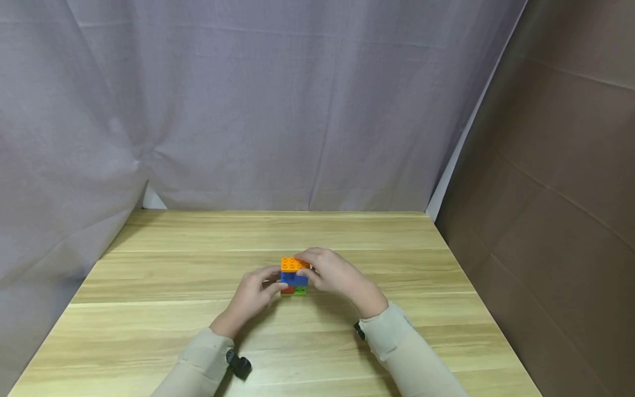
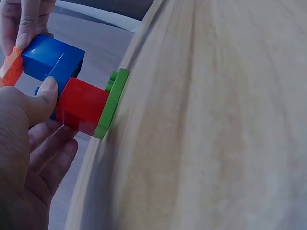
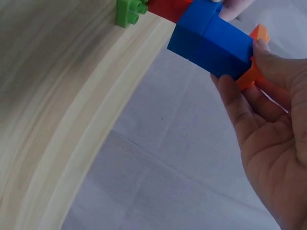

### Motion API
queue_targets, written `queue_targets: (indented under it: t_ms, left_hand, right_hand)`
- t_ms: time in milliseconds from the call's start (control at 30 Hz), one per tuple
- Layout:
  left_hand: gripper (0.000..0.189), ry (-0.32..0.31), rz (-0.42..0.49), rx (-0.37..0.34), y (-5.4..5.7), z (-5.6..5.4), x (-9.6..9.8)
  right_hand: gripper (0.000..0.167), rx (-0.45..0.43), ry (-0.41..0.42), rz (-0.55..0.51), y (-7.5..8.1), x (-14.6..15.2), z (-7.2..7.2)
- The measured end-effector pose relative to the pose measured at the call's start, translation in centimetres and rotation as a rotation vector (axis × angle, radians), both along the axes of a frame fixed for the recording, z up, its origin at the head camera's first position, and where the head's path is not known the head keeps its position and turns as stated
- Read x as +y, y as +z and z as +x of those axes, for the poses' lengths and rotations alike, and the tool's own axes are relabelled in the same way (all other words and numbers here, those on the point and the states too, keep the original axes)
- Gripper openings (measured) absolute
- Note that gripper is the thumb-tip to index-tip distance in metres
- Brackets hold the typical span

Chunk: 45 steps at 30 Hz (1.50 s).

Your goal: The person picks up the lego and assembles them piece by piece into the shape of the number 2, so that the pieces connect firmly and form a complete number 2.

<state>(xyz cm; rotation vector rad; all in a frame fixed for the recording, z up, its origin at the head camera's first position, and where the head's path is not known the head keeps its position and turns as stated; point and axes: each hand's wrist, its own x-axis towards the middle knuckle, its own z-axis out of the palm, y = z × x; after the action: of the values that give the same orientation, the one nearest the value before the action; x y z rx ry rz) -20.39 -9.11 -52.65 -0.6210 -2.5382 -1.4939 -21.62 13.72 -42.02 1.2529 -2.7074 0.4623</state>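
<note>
A stack of toy building bricks stands on the table between my two hands. Its base is a thin green brick (image 2: 114, 103) with studs showing, and a red brick (image 2: 82, 106) sits on one side of it. Above the red come a lower blue brick (image 2: 68, 63) and an upper blue brick (image 3: 225, 45). An orange brick (image 1: 288, 264) tops the stack, studs up. My left hand (image 1: 252, 294) pinches the stack at the lower blue brick, its thumb lying on that brick's face. With thumb and fingers my right hand (image 1: 334, 273) grips the orange brick, the fingertips reaching the upper blue one.
The wooden table (image 1: 163, 314) extends around the stack on all sides. Grey cloth (image 1: 248, 110) hangs behind and at the left, and a brown cloth wall (image 1: 555, 165) rises along the right. A small black device (image 1: 239, 365) is strapped at the left wrist.
</note>
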Motion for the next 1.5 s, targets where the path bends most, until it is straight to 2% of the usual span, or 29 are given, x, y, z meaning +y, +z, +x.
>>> queue_targets:
  t_ms: [333, 867, 1233, 1500]
  left_hand:
    - [0.032, 0.0, 0.002, 0.01, 0.0, -0.1, 0.1]
    - [0.035, 0.007, -0.018, 0.004, 0.0, -0.2, 0.0]
    - [0.035, 0.004, -0.006, -0.019, 0.0, -0.2, 0.0]
    - [0.035, 0.003, -0.019, -0.001, 0.0, -0.3, 0.0]
  right_hand:
    - [0.032, -0.04, -0.085, 0.048, 0.3, -1.2, 0.3]
    - [0.035, -0.113, -0.079, -0.002, 0.3, -0.5, -0.1]
    - [0.035, -0.1, -0.063, -0.026, -0.3, -0.4, -0.2]
    - [0.036, -0.085, -0.063, -0.031, -0.4, -0.3, 0.0]
